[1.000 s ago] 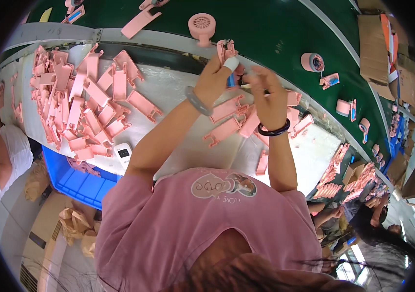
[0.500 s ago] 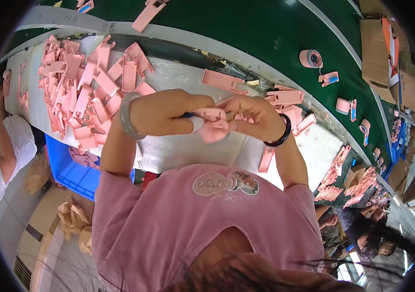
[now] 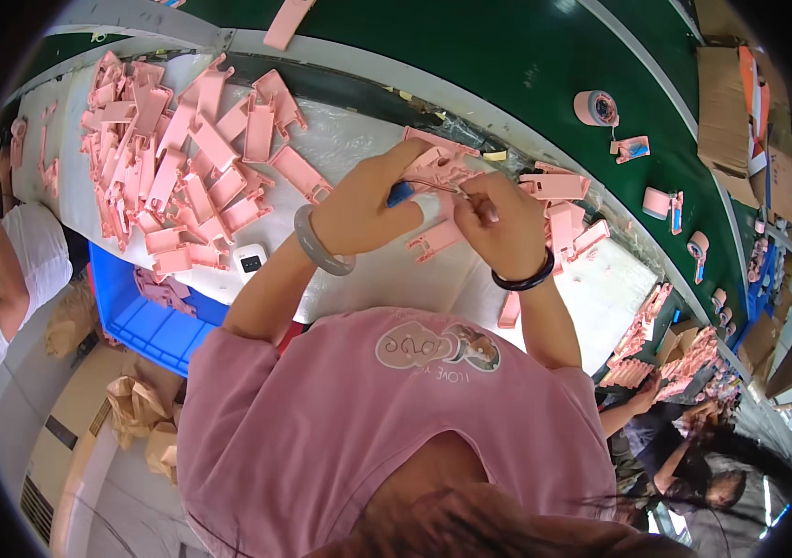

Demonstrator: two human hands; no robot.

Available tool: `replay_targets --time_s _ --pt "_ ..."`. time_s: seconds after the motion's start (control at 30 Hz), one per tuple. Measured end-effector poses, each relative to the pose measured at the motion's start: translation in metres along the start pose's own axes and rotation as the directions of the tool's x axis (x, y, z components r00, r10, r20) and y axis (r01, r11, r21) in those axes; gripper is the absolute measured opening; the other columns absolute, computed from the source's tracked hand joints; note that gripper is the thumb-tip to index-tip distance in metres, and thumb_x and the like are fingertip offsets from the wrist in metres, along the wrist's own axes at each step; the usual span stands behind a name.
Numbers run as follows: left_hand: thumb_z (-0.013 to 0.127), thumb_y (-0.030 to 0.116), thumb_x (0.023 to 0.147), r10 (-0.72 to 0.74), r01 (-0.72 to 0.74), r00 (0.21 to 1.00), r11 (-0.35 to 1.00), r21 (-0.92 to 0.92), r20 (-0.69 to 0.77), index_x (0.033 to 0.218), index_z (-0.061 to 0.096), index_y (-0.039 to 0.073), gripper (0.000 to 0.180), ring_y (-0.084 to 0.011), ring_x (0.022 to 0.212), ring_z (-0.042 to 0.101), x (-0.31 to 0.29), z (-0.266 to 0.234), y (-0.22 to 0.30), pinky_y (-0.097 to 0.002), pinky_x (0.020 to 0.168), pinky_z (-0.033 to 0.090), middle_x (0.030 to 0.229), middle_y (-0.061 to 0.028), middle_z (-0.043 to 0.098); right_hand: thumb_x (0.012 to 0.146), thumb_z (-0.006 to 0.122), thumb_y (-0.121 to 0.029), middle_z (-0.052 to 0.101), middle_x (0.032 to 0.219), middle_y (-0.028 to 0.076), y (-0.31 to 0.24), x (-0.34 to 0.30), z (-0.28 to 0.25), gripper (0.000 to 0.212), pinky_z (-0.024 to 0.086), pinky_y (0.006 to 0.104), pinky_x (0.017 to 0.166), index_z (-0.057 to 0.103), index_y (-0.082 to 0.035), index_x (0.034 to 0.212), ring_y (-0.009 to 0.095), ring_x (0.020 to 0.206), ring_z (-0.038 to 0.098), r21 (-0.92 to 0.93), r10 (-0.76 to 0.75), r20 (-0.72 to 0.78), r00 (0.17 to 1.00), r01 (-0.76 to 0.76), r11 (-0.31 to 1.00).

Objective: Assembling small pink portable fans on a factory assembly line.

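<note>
In front of my chest, my left hand (image 3: pixel 373 206) grips a pink plastic part (image 3: pixel 442 167) that has a patch of blue beside the thumb. White tape wraps that thumb. My right hand (image 3: pixel 508 228) meets the part from the other side, fingers pinched at its edge, where a thin dark line like a wire shows. Whether the fingers hold that line I cannot make out. Under my hands another pink housing piece (image 3: pixel 435 240) lies on the pale work surface (image 3: pixel 359 288). Just left of my left hand rests a loose pink shell (image 3: pixel 299 173).
A heap of pink shells (image 3: pixel 168 177) covers the left side; a small white device (image 3: pixel 249 260) sits near it. Below stands a blue crate (image 3: pixel 150 325). Beyond runs a green conveyor (image 3: pixel 508 65) carrying round pink units (image 3: pixel 595 109). Other people work at left and lower right.
Both hands have moved slightly farther out, and the pink part is now tilted, its inner side showing. My right hand has turned to pinch at its edge. The white device has come into view.
</note>
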State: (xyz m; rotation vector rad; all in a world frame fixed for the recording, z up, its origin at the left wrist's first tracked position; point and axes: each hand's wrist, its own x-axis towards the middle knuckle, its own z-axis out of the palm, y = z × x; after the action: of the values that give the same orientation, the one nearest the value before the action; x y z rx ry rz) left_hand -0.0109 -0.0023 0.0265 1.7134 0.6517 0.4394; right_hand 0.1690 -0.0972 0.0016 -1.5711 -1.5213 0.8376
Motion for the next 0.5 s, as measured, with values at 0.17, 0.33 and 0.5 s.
replay_targets --time_s 0.17,0.33,0.5 --pt "0.041 0.007 0.089 -0.311 0.323 0.944 0.785 -0.528 0.114 0.119 0.049 -0.001 0.032 -0.0074 0.061 0.05 0.002 0.013 -0.013 -0.0235 0.049 0.043 0.087 -0.0041 0.054 0.078 0.069 -0.001 0.065 0.084 0.011 0.003 -0.006 0.01 0.017 0.048 0.0295 0.055 0.06 -0.004 0.092 0.023 0.068 0.063 -0.084 -0.173 -0.352 0.92 0.152 0.985" --pt "0.034 0.003 0.086 -0.272 0.214 0.961 0.83 -0.514 -0.038 0.121 0.047 -0.003 0.038 -0.0083 0.06 0.05 0.004 0.029 -0.018 -0.0233 0.049 0.045 0.093 -0.0051 0.056 0.081 0.067 0.002 0.066 0.09 0.012 0.008 -0.011 0.014 0.018 0.05 0.0283 0.062 0.061 -0.003 0.097 0.023 0.074 0.064 -0.166 -0.247 -0.357 0.901 0.199 0.966" --pt "0.032 -0.001 0.077 -0.194 0.176 0.981 0.881 -0.44 0.006 0.122 0.047 -0.003 0.048 -0.0108 0.08 0.052 0.001 0.033 -0.018 -0.0228 0.061 0.047 0.103 -0.0067 0.055 0.083 0.065 0.003 0.067 0.092 0.012 0.009 -0.012 0.015 0.016 0.05 0.0269 0.066 0.061 -0.003 0.097 0.021 0.076 0.065 -0.139 -0.274 -0.326 0.905 0.241 0.96"
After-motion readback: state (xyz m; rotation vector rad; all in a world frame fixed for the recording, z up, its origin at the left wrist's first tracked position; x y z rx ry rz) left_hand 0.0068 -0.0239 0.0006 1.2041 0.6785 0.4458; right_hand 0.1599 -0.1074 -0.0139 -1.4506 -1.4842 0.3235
